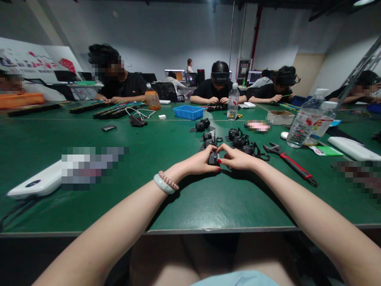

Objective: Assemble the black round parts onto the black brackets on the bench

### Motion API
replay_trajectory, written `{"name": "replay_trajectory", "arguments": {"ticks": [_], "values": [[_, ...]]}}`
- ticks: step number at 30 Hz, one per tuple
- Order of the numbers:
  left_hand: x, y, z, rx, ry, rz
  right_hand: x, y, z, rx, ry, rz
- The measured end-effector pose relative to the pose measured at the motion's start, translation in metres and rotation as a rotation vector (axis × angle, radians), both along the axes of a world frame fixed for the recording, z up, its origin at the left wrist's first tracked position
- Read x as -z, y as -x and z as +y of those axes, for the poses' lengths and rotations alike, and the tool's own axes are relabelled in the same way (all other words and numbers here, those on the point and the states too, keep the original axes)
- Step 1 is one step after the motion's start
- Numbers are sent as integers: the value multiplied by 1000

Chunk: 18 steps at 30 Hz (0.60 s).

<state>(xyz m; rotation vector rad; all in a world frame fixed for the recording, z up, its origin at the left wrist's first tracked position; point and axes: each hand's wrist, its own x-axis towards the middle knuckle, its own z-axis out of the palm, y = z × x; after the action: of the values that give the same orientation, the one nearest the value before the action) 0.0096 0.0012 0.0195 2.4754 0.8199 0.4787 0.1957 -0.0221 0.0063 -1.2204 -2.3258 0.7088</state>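
Both my hands meet over the green table around a small black part. My left hand, with a bracelet and a bangle at the wrist, curls its fingers on the part's left side. My right hand pinches it from the right, thumb and fingers closed. Just beyond lie several more small black parts, some with loops of black wire. Another one sits farther back.
A red-handled adjustable wrench lies to the right. Two water bottles stand at the far right, another bottle and a blue tray farther back. A white device lies left. Other people sit working across the table.
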Motion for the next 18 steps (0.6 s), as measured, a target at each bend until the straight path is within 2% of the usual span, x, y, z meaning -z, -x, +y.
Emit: {"name": "replay_trajectory", "arguments": {"ticks": [18], "values": [[-1,0,-1,-12,0,-9,-2,1,-1,7,24,16]]}}
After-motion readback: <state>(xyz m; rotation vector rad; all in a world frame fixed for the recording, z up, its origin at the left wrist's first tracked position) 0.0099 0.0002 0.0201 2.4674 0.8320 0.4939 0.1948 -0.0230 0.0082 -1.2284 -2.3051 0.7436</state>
